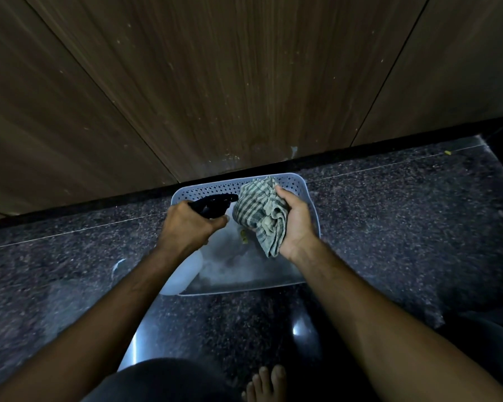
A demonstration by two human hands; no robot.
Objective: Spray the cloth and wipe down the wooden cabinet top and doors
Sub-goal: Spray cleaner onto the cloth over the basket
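The task is judged to be at its first step: the checked cloth [259, 216] is being sprayed, and the wooden cabinet doors [215, 82], speckled with marks, remain to be wiped. The spray bottle [212, 206] is gripped in the left hand [189, 224], nozzle toward the cloth, which is bunched in the right hand [296, 224] above a perforated basket [204, 190] on the floor [389, 213].

Both bare forearms [360, 300] show no sleeves, watch or rings. A bare foot [266, 382] shows near, beside dark grey clothing [163, 381] over the legs.
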